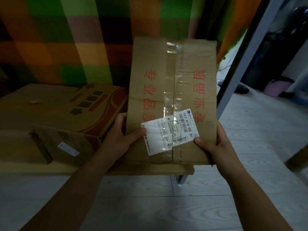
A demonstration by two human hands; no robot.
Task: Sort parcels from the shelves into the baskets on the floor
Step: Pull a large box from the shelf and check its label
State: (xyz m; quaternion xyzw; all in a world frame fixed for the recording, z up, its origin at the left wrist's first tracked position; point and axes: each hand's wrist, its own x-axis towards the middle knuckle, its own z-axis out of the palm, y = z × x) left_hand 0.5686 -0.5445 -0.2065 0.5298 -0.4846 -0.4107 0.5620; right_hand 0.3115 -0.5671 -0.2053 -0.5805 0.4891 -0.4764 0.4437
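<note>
Two grips hold one cardboard parcel (171, 90) by its near corners, left grip (121, 135) and right grip (215, 144), thumbs on top beside its label (170, 132). It is above the right end of the shelf (50, 167), beside a printed box (50, 104).

**Parcel** (171, 97): brown corrugated cardboard, matt, creased, scuffed at the edges.
**Tape** (173, 77) down its middle seam: clear plastic, glossy and wrinkled, catching light.
**Label** (168, 132) at the parcel's 6 o'clock: white paper with a slick sheen.
**Large box** (55, 104) at 9 o'clock: cardboard, with a smoother printed face.
**Small box** (66, 144) at 8 o'clock: plain matt cardboard.
**Shelf board** (150, 171): matt brown, material uncertain.
**Upright** (246, 52) at 2 o'clock: smooth, pale finish — painted metal by its look.
**Curtain** (66, 39) at 11 o'clock: soft matt cloth, hanging in folds.
**Floor** (166, 205) at 6 o'clock: pale wood-grain planks — faint sheen.
</note>
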